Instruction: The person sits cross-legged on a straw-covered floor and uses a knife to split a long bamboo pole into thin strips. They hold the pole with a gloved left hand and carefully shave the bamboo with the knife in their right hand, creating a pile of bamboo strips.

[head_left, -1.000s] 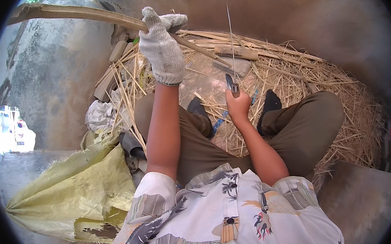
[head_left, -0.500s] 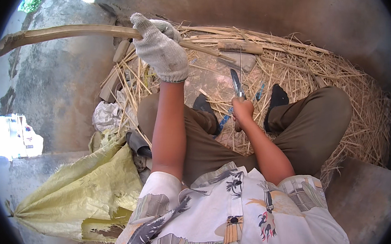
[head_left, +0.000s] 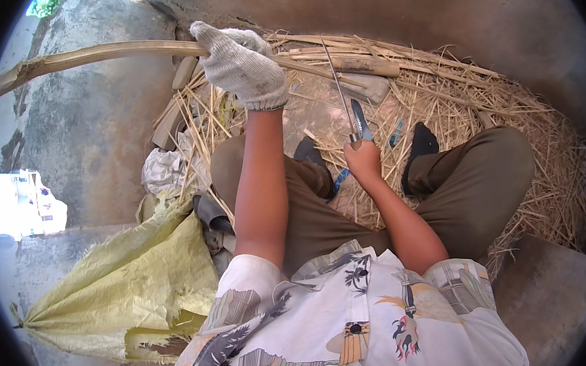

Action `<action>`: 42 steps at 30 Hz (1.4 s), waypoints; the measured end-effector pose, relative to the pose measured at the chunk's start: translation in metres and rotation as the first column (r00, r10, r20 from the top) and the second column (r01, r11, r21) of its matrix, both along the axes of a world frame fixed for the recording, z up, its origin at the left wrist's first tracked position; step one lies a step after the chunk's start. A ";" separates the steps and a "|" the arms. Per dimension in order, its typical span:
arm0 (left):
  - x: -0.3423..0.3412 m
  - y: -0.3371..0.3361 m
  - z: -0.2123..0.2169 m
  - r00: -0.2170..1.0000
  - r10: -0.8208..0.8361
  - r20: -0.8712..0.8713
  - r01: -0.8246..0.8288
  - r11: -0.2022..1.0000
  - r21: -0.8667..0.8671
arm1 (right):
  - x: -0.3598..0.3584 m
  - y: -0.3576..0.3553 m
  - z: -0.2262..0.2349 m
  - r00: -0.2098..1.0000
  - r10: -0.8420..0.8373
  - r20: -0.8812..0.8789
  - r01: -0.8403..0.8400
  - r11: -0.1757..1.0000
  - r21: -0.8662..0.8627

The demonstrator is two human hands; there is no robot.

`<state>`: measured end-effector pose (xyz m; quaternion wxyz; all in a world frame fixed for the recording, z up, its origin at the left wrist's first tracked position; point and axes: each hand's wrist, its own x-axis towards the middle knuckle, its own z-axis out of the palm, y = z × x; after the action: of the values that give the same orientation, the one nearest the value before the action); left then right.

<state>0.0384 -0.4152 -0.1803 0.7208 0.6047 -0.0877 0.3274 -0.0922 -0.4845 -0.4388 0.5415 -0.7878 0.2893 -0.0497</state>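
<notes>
My left hand, in a pale knitted glove, is closed around a long bamboo strip. The strip bows away to the far left, and its thinner end passes right of the glove. My bare right hand grips a knife by its handle; its long thin blade shows nearly edge-on, slanting up and left near the strip's right end. Just right of it is a shorter, patterned dark blade. Its lower end is behind my right hand, so I cannot tell whether it is held or lying there.
Loose shavings and thin strips cover the floor on the right. A short wooden piece rests by a flat block at the far side. A torn yellow sack lies near left; walls curve around, with dark-socked feet in front.
The knife's blade in my right hand has swung left, its tip now toward the far left. My left hand keeps its hold on the bamboo strip, almost unmoved. The whole view has shifted slightly.
</notes>
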 end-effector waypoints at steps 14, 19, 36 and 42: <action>0.004 0.001 0.002 1.000 0.029 -0.009 -0.029 0.999 -0.024 | 0.002 0.002 0.053 0.966 0.010 0.259 -0.028 0.997 0.065; 0.003 -0.003 -0.003 0.998 0.057 0.027 -0.056 0.998 -0.031 | -0.005 0.001 0.016 0.987 0.008 0.163 -0.008 1.000 -0.004; 0.015 0.001 -0.014 0.999 -0.010 0.043 0.013 0.998 -0.068 | 0.004 -0.001 0.026 0.926 -0.055 0.373 0.019 0.995 0.099; 0.015 0.000 -0.016 0.991 0.076 0.106 -0.072 0.996 -0.046 | 0.000 -0.007 0.017 0.999 -0.024 0.038 0.025 0.999 -0.041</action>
<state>0.0529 -0.4147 -0.1967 0.7149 0.5738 -0.0969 0.3878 -0.0917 -0.4916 -0.4221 0.5299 -0.7941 0.2875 -0.0772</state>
